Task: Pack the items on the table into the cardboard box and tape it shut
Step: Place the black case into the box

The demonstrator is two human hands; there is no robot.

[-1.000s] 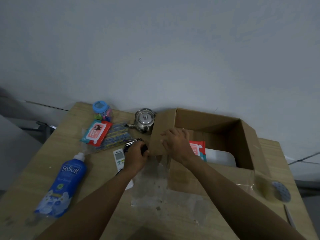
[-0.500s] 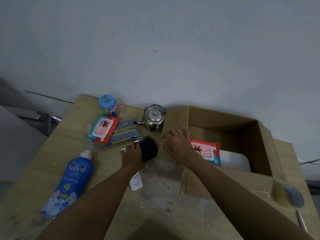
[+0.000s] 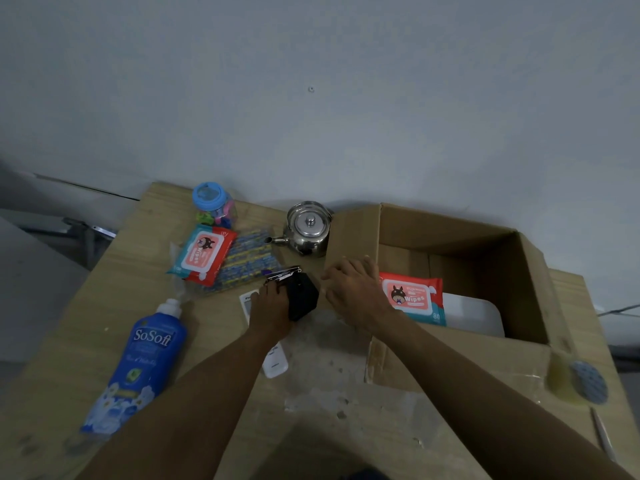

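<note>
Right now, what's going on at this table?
A person is packing. The left hand grips a small black object with a metal clasp beside the open brown cardboard box; the right hand rests on the box's left flap. A red wipes pack already lies inside; the blue SoSoft bottle and steel kettle wait on the wooden table.

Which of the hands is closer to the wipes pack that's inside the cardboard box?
Right. The right hand rests on the cardboard box flap, right beside the wipes pack; the left hand is farther left, outside it, gripping a black object.
</note>
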